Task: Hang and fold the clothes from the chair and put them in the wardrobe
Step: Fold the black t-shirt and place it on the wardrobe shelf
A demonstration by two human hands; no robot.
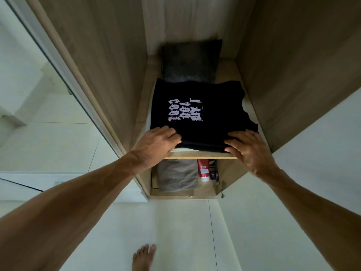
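Note:
A folded black T-shirt (203,116) with pale printed lettering lies on a wardrobe shelf (201,155), its near edge hanging slightly over the shelf front. My left hand (156,140) touches the shirt's near left corner with its fingers fairly straight. My right hand (250,148) rests on the near right corner, fingers spread and relaxed. Neither hand curls round the cloth. Behind the shirt lies a folded dark grey garment (190,62).
The wardrobe's wooden side walls (293,65) close in left and right of the shelf. On the shelf below lie a folded grey-beige garment (176,175) and a red bottle (203,170) beside small dark items. A door edge (78,90) stands at left. My bare foot (143,257) is on the white floor.

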